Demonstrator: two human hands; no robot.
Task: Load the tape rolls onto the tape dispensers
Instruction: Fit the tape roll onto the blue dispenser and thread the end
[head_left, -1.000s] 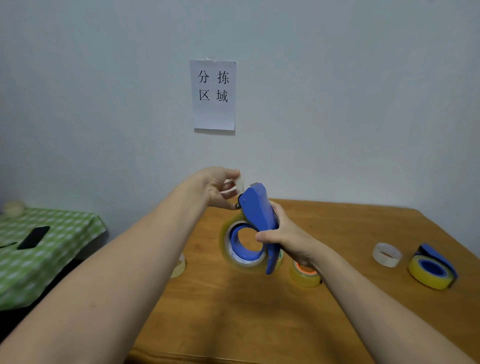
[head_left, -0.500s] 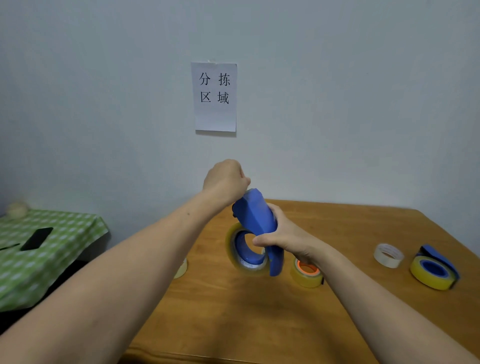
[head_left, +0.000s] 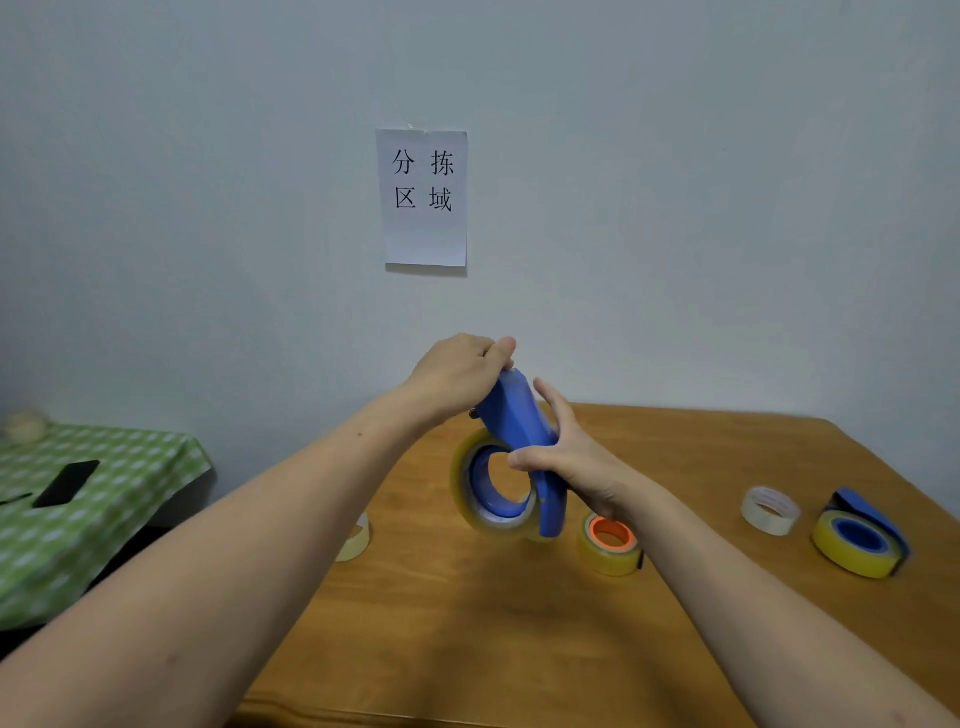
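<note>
Holding the dispenser (head_left: 519, 415) in the air above the table (head_left: 467, 623), with both hands on it.

Left hand (head_left: 457, 374): clenched over the dispenser's top end, thumb pressed against forefinger. What is pinched between them, I cannot tell. It sits as it did half a second ago. A second ago it was lower and pinched a clear tape end beside the top.

Right hand (head_left: 571, 457): grasping the dispenser at mid-body, thumb across the near face, palm behind. Half a second ago the fingers were wrapped round the body. Now the forefinger stands straight up along the back edge and the grip looks looser.

The dispenser is tilted, top leaning left and foot down to the right, leaning more than before.

The clear roll (head_left: 460, 467) is seated on the dispenser's blue hub. Its opening now faces me more squarely, and the table shows through it.

The other items lie where they did before. The orange-core roll (head_left: 610, 545) lies flat just below my right wrist. The white roll (head_left: 771, 512) lies flat to the right, and just beside it is the second dispenser (head_left: 862, 512), which carries a yellow roll (head_left: 841, 553). The pale roll (head_left: 358, 535) is half hidden behind my left forearm.
</note>
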